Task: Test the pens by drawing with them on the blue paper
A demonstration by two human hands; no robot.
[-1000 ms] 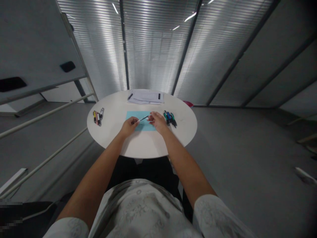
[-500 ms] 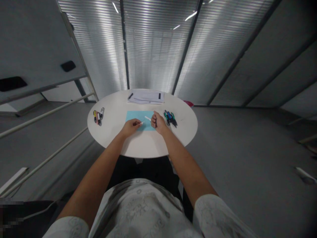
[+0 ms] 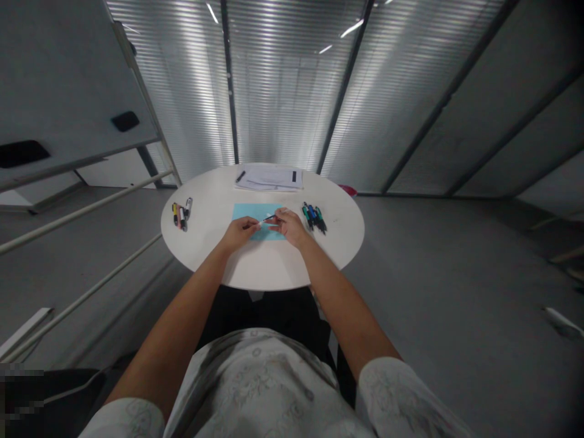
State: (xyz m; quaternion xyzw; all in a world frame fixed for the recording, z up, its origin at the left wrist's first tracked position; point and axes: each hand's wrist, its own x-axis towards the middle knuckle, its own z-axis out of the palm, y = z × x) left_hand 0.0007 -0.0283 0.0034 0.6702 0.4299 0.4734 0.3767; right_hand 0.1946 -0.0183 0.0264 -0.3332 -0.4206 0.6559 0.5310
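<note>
My left hand (image 3: 241,233) pinches a slim white piece (image 3: 261,223), which looks like part of a pen, over the blue sheet (image 3: 244,210). The fingers of my right hand (image 3: 288,225) grip a slim dark pen part (image 3: 269,217) that runs toward the white piece. Both parts meet or nearly meet between my hands; I cannot tell whether they are joined. Some fingers of my right hand spread over the sheet, and a pale part beneath them is too small to make out. Right of that hand lie several green, blue and black pens (image 3: 314,217).
Several markers (image 3: 181,215) lie at the left of the round white table (image 3: 269,278). A stack of white papers (image 3: 269,176) with dark items on it rests at the far edge. A whiteboard stand (image 3: 137,73) rises at the left, and blinds (image 3: 283,91) hang ahead.
My right hand has turned and its fingers have opened out toward my left hand. The dark pen part now shows between the hands, where a white stick pointed out before. My left hand has barely moved.
</note>
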